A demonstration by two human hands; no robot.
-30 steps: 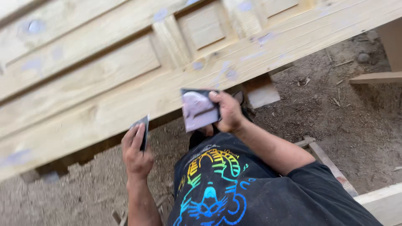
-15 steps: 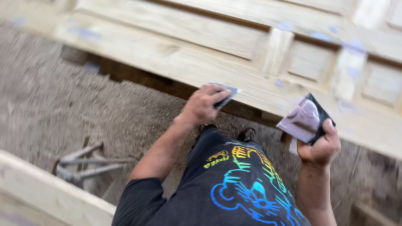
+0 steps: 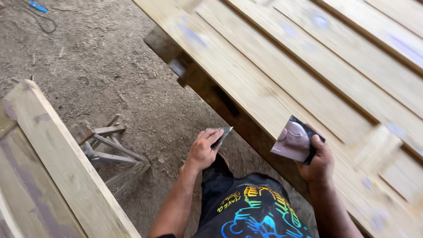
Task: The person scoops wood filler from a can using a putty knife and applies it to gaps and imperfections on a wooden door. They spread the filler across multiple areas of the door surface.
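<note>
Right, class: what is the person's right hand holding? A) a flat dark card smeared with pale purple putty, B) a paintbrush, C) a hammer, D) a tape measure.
A: the right hand grips a flat dark card with a pale purple smear on it, held over the edge of the wooden door.

A pale yellow wooden door [image 3: 308, 83], streaked with straight grain and dotted with faint lilac-grey patches, fills the upper right of the frame. Lower right, a dark square plate [image 3: 297, 140] carries a smear of pinkish-mauve paste. At centre, a small scraper [image 3: 220, 135] shows a grey blade. Bottom centre, a black shirt [image 3: 251, 211] bears a print in yellow, green and bright blue. Grey-brown sawdust ground [image 3: 101, 66] covers the upper left, with one small blue object [image 3: 38, 6] at the top edge.
</note>
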